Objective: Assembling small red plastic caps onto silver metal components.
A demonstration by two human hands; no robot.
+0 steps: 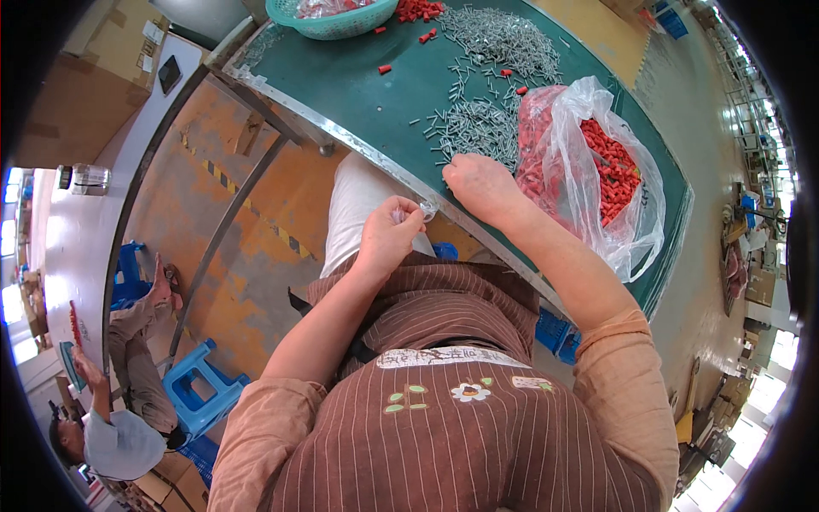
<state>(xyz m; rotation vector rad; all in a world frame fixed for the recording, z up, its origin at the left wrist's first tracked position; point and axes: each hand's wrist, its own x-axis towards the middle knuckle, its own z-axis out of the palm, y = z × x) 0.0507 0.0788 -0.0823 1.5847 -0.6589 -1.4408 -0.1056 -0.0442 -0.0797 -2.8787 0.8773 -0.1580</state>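
My left hand (390, 234) is closed over my lap, just off the table's near edge. Its fingers pinch a small clear plastic bag (428, 209), whose crumpled end sticks out toward the table. My right hand (479, 185) rests at the table edge with its fingers curled down, beside the nearer pile of grey metal screws (479, 130). Whatever is between those fingertips is hidden. Right of that hand stands a large clear plastic bag (566, 162), its mouth open, filled with red plastic wall plugs (610, 175).
A second, larger screw pile (503, 38) spreads farther back on the green tabletop (341, 77). Loose red plugs (385, 69) lie around a turquoise basket (333, 21). A blue stool (202, 384) stands at left, near another person (124, 439) seated at a white table.
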